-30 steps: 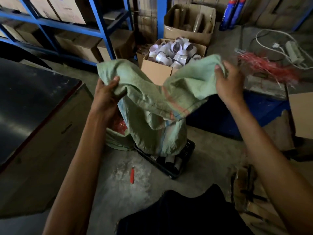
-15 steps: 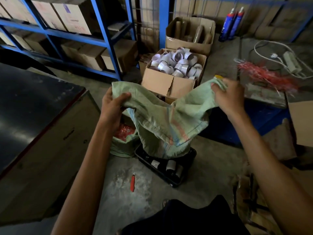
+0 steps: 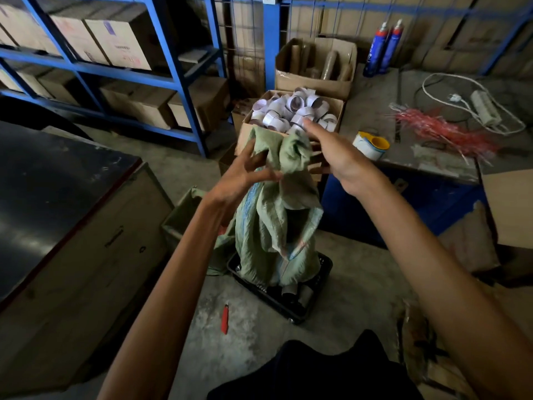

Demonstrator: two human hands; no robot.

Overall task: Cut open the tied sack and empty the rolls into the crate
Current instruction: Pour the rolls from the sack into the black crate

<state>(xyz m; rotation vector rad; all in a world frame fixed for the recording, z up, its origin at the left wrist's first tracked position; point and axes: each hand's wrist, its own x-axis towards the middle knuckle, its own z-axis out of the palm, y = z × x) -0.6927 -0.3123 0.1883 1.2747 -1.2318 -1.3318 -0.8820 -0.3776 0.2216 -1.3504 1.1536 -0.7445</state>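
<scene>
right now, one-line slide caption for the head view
Both hands bunch the green sack above the black crate of rolls.

Both hands brought together, sack (image 3: 277,226) top bunched, right hand (image 3: 337,157) now spread beside it

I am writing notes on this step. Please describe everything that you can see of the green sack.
The green sack looks like thin woven plastic, pale green, crumpled and limp. It hangs upright, its top bunched between the left hand and the right hand. Its lower end drapes into the black crate on the floor, where dark rolls lie. Faint coloured stripes run along it.
</scene>
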